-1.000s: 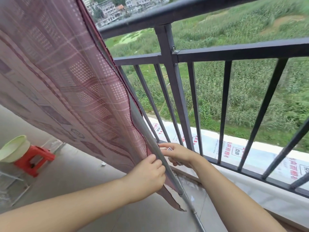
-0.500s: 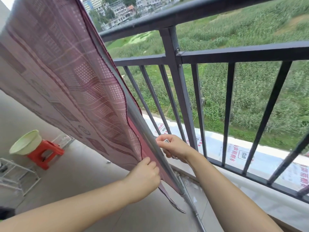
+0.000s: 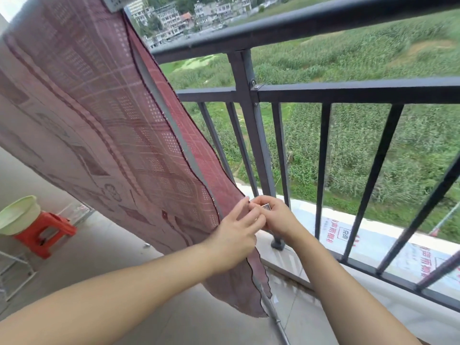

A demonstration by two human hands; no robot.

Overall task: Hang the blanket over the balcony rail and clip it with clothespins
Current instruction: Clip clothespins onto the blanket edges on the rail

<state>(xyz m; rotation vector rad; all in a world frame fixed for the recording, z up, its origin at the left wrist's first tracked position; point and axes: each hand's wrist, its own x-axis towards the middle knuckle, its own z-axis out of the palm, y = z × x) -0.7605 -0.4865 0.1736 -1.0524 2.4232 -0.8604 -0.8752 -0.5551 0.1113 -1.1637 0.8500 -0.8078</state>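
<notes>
The blanket, dusky red with a pale grid pattern, is draped over a slanted grey pole that runs from the upper left down to the floor just below both hands. Its dark-stitched edge follows the pole, and the lower corner hangs free beneath the left hand, ending near the floor. To the right of the hands, the balcony rail is seen with its dark top bar well above them; a thick post comes down just behind the right hand, with open gaps between thinner bars further right. The post foot stands on a pale ledge just below the right wrist. Open floor is left on the near side of the left forearm.

The left hand is held at the blanket's edge, fingers loosely curled and thumb forward, touching the fabric beside the pole. The right hand is closed in a pinch around a small pale clothespin, held just beside the blanket edge and touching the left fingertips; whether it bites the fabric cannot be told. Far to the left of the hands, a red stool carries a pale green basin.
</notes>
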